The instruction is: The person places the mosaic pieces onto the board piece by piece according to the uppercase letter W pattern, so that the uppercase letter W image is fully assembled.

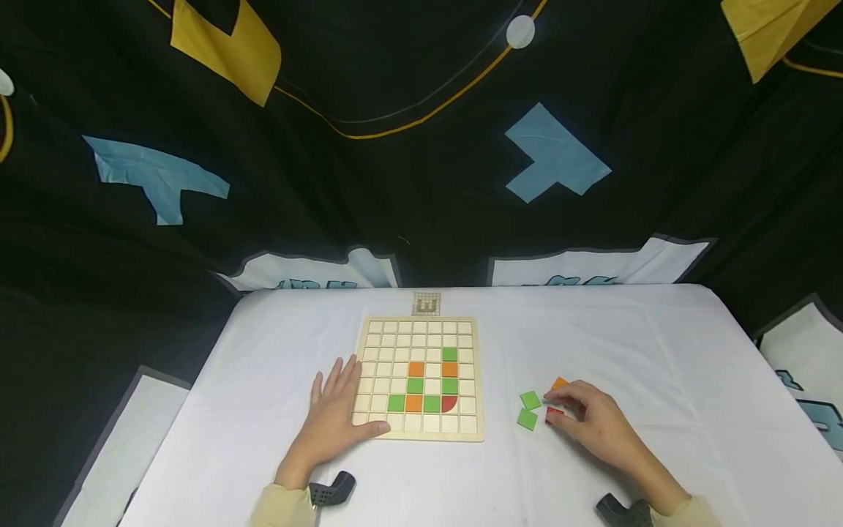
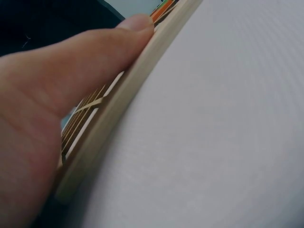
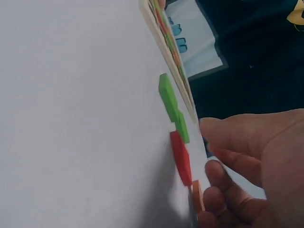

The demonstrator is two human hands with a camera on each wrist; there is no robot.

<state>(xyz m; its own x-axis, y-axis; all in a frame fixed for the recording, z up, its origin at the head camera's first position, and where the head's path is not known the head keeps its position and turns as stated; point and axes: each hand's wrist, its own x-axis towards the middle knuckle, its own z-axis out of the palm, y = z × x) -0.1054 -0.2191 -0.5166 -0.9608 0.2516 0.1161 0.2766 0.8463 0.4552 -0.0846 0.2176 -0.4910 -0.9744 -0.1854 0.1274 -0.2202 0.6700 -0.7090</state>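
My left hand (image 1: 339,424) rests with straight fingers along the left side of a wooden grid board (image 1: 477,366). Its thumb (image 2: 128,35) lies over the board's near edge. Green and orange square tiles and a red rounded tile (image 1: 449,403) fill some cells in the lower right part of the grid. To the right of the board, my right hand (image 1: 593,421) hovers with bent fingers and a gap between thumb and forefinger. Just below it are a red tile (image 3: 180,156) and an orange tile (image 1: 560,382), the latter partly hidden by the fingers.
Two loose green tiles (image 1: 530,400) lie between the board and my right hand. A small card with a grid pattern (image 1: 426,304) is behind the board's far edge. White cloth covers the table (image 1: 593,329); a dark printed curtain (image 1: 395,197) hangs behind.
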